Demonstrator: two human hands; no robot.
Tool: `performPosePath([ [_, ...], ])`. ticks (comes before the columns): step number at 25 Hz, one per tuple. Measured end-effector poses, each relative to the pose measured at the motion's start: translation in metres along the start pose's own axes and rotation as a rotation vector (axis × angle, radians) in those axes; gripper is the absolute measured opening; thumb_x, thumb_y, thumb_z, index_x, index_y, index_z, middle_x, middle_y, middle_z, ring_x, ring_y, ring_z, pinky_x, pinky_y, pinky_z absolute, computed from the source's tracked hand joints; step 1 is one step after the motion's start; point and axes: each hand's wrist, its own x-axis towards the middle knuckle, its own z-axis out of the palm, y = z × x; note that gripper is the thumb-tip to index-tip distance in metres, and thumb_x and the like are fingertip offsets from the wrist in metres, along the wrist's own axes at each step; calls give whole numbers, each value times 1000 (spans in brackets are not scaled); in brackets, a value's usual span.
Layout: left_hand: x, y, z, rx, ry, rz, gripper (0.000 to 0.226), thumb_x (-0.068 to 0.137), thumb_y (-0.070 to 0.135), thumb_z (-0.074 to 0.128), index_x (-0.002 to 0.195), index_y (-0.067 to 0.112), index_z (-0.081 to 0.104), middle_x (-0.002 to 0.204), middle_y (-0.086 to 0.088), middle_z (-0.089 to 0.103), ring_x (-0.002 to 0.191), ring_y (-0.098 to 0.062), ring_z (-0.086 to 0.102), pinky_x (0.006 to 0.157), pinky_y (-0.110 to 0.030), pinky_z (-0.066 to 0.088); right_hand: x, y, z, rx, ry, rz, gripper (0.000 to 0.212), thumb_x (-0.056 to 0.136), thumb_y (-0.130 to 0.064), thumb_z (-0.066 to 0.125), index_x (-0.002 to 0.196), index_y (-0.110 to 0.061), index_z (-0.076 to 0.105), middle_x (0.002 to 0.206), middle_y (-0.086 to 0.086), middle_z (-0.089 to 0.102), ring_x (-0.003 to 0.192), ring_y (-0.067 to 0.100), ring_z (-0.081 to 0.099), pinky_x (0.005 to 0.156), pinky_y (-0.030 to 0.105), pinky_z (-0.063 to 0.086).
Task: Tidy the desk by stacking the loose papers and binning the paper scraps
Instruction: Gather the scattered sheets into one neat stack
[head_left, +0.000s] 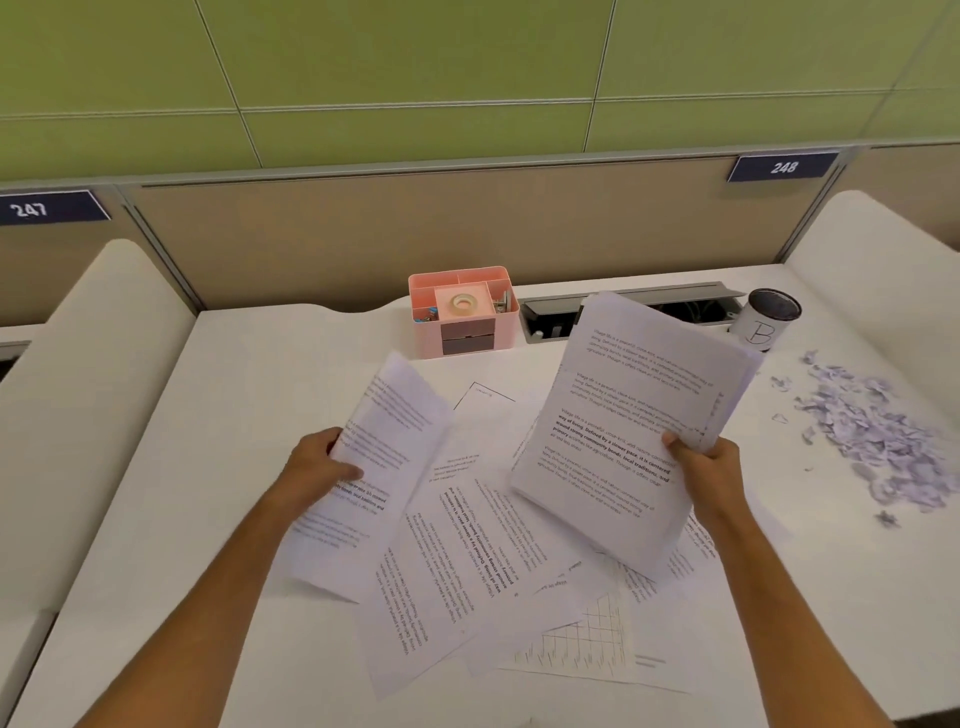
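Two grips apply: your right hand (709, 467) pinches the collected stack (628, 426), your left hand (317, 467) one limp sheet (379, 467) above mid-table loose papers (467, 545), so hold these floppy sheets by their edges.

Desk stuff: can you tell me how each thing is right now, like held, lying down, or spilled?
Left hand: grips a sheet, lifted.
Right hand: grips a stack of papers, raised.
Loose papers: scattered flat, overlapping.
Paper scraps: spilled in a pile.
Bin: upright, open on top.
Pink organizer: upright, tape roll inside.
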Motion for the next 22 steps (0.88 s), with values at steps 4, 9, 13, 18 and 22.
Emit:
performPosePath([
  [4, -11, 33, -8, 47, -395, 50, 37, 75, -6, 74, 107, 11, 68, 100, -5, 76, 89, -24, 73, 75, -37, 60, 1, -1, -14, 42, 34, 1, 14, 90, -3, 63, 103, -7, 64, 79, -8, 75, 70, 10, 72, 56, 22, 58],
  [9, -1, 31, 36, 189, -534, 20, 40, 68, 0, 81, 105, 11, 69, 105, -6, 74, 96, -24, 71, 87, -40, 57, -1, -2, -20, 72, 40, 2, 13, 90, -4, 64, 102, -8, 63, 77, -15, 75, 70, 9, 72, 56, 22, 58],
  [13, 6, 7, 83, 498, -320, 77, 51, 64, 12, 85, 110, 19, 65, 114, -4, 68, 101, -20, 64, 86, -28, 51, -5, 0, -24, 75, 35, 7, 11, 89, -5, 65, 98, -12, 66, 80, -10, 76, 73, 13, 73, 60, 27, 59],
  [18, -3, -11, 114, 921, -119, 133, 88, 68, 36, 83, 143, 22, 38, 139, -1, 43, 126, -22, 42, 99, -40, 43, -6, 5, -32, 94, 38, 8, 12, 89, -4, 65, 95, -13, 68, 85, -4, 75, 74, 14, 74, 63, 29, 61],
  [22, -4, -7, 119, 965, -69, 110, 89, 67, 40, 84, 139, 19, 36, 128, -3, 51, 118, -21, 50, 97, -37, 45, -6, 12, -38, 106, 44, 17, 13, 89, -3, 64, 101, -8, 66, 89, -2, 74, 74, 13, 74, 61, 28, 60],
])
